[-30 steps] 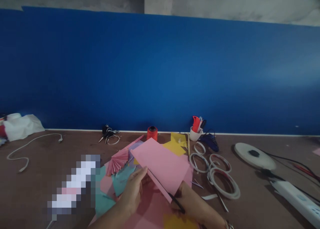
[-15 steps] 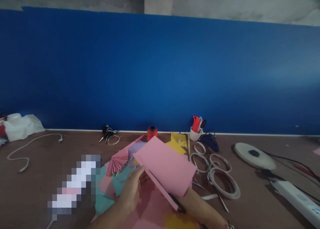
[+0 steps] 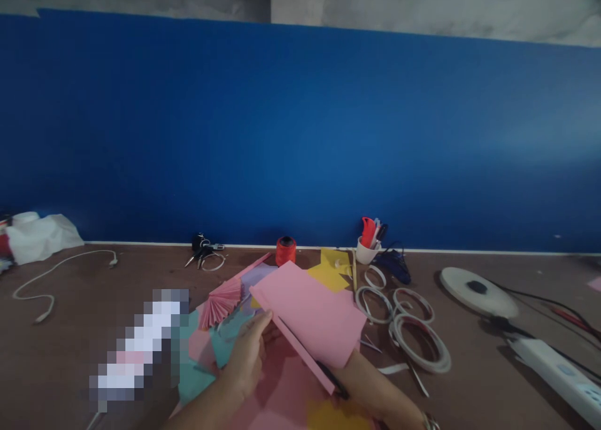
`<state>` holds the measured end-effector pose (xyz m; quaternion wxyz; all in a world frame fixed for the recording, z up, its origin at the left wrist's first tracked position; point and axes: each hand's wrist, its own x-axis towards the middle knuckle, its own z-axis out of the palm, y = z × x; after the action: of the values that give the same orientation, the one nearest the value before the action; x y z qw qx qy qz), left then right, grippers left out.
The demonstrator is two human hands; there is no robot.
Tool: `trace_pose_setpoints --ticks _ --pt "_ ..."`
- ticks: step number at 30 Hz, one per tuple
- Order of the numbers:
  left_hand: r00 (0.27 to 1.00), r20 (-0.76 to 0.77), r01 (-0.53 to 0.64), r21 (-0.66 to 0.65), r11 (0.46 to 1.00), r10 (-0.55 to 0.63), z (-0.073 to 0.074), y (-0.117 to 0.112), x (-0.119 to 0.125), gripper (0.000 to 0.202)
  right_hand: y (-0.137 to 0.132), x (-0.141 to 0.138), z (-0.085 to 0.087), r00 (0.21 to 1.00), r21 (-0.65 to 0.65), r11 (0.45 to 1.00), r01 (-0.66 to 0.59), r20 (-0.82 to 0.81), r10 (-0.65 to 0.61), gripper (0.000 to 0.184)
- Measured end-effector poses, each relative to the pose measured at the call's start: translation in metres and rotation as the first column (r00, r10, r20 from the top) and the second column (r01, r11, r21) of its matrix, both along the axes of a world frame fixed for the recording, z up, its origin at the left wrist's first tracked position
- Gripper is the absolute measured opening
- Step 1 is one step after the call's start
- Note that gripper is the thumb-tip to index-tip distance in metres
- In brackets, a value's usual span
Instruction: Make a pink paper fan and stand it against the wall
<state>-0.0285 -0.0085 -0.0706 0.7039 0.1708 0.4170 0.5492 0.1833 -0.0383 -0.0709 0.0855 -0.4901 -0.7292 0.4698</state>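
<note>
A pink paper sheet [image 3: 310, 305] is held up and tilted above the paper pile. My left hand [image 3: 253, 348] is closed on its left edge, thumb on top. Along the lower left side runs a narrow pink strip [image 3: 307, 361], partly split from the sheet. Scissors [image 3: 334, 380] with a dark blade and black handle lie in that gap. My right hand [image 3: 350, 373] reaches in from the right at the scissors' handle; the sheet hides most of its fingers. Beneath are pink, teal and yellow papers and a pleated pink paper fan [image 3: 221, 305].
Tape rolls [image 3: 420, 342] lie right of the papers. A white cup of pens [image 3: 367, 251] and a red thread spool [image 3: 286, 251] stand near the blue wall [image 3: 300, 136]. Keys [image 3: 204, 248] lie back left; a white power strip [image 3: 558, 380] is at right.
The top of the pink sheet has dipped slightly, and its right corner has shifted a little left. Both hands keep nearly the same place and hold.
</note>
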Motion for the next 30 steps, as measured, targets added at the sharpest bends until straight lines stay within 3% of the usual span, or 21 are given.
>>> trace_pose_setpoints --ticks 4,9,13,19,22,25,30 --pt "1.0 0.001 0.031 0.046 0.998 -0.031 -0.003 0.0 0.0 0.023 0.0 0.0 -0.002 0.998 -0.02 1.0 0.015 -0.061 -0.016 0.076" --pt "0.999 0.014 0.029 0.002 1.0 -0.029 -0.006 0.001 -0.001 0.019 -0.003 -0.013 0.008 0.956 -0.141 0.971 0.194 -0.196 -0.219 0.033" --pt "0.998 0.052 0.022 -0.056 0.998 -0.019 -0.007 0.002 -0.002 0.013 -0.005 -0.021 0.019 0.922 -0.215 0.928 0.304 -0.18 -0.344 0.019" --pt "0.998 0.022 0.063 0.06 0.996 -0.064 -0.002 0.0 -0.001 0.022 -0.004 -0.008 0.003 0.968 -0.095 0.987 0.132 -0.203 -0.149 0.021" --pt "0.997 -0.017 0.079 0.132 0.988 -0.077 -0.003 -0.001 -0.001 0.029 -0.004 -0.008 -0.005 0.932 -0.14 0.966 0.219 -0.262 -0.249 0.026" --pt "0.998 -0.018 0.055 0.132 0.99 -0.053 -0.006 0.001 -0.003 0.03 -0.004 -0.015 0.001 0.892 -0.21 0.934 0.289 -0.294 -0.343 0.033" --pt "0.999 -0.003 0.036 0.101 0.994 -0.036 -0.005 0.001 -0.003 0.031 -0.004 -0.017 0.01 0.9 -0.256 0.916 0.308 -0.232 -0.368 0.031"
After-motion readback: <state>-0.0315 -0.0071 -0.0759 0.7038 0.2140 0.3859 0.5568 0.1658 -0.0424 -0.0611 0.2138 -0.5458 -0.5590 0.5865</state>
